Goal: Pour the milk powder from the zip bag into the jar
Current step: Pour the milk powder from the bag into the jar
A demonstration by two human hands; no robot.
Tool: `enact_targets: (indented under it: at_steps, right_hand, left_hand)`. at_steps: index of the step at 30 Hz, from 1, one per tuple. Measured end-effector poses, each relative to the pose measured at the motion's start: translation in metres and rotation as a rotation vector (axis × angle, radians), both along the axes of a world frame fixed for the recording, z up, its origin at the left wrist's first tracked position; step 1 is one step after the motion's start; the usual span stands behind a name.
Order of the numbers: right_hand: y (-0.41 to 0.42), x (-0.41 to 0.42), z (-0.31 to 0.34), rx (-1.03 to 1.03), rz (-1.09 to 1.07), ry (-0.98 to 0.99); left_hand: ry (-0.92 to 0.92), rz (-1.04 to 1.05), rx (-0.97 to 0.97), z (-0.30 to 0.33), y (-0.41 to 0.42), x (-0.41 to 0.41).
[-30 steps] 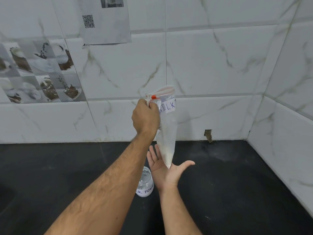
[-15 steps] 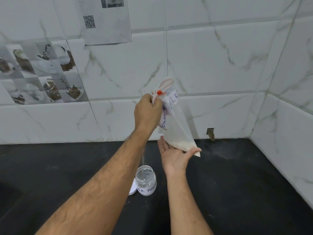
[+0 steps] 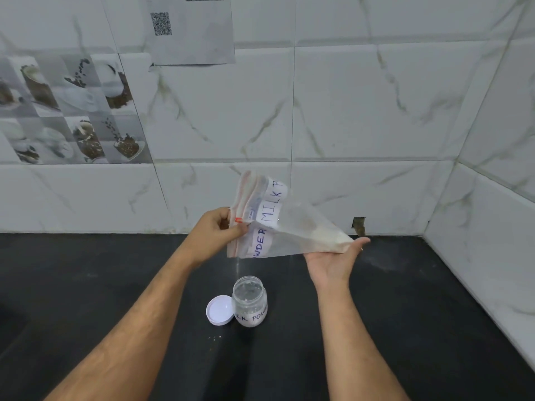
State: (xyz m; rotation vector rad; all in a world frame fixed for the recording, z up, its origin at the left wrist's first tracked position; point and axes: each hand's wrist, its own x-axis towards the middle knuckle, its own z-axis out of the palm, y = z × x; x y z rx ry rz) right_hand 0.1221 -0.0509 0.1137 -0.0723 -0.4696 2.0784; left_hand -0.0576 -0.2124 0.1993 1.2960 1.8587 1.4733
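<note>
Left hand pinches zip bag mouth; right hand flat under; powder seemingly trickling into jar

Right hand: fingertips hidden behind zip bag bottom corner. Bag label partly folded out of sight; reads "MILK P", "WDER". Jar label wraps out of view, only "LK POWD" legible. Paper sheet on wall cut off by top edge, print too small to read. Both forearms cut off at bottom edge.

White marble-look wall tiles, printed paper sheet taped up; black bench below.
</note>
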Motion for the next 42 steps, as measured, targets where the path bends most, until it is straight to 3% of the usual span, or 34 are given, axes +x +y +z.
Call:
enact_targets:
  at_steps: [6, 16, 22, 25, 32, 42]
  right_hand:
    - [0.008, 0.007, -0.001, 0.008, -0.025, -0.148]
    - [0.005, 0.011, -0.015, -0.018, -0.086, -0.437]
    - [0.011, 0.009, -0.005, 0.209, -0.116, -0.601]
    - [0.010, 0.005, -0.001, 0.213, -0.147, -0.712]
    - [0.007, -0.006, 0.006, 0.229, -0.165, -0.793]
    - [0.005, -0.022, 0.021, 0.446, -0.165, -0.882]
  left_hand:
    - [-0.015, -0.015, -0.106, -0.047, -0.013, -0.024]
    - [-0.041, 0.134, -0.201, -0.108, -0.006, -0.032]
    - [-0.127, 0.188, -0.239, -0.134, -0.002, -0.025]
    - [-0.106, 0.247, -0.268, -0.142, -0.001, -0.021]
    - [-0.093, 0.289, -0.330, -0.149, -0.004, -0.025]
    - [-0.089, 0.300, -0.334, -0.168, -0.007, -0.022]
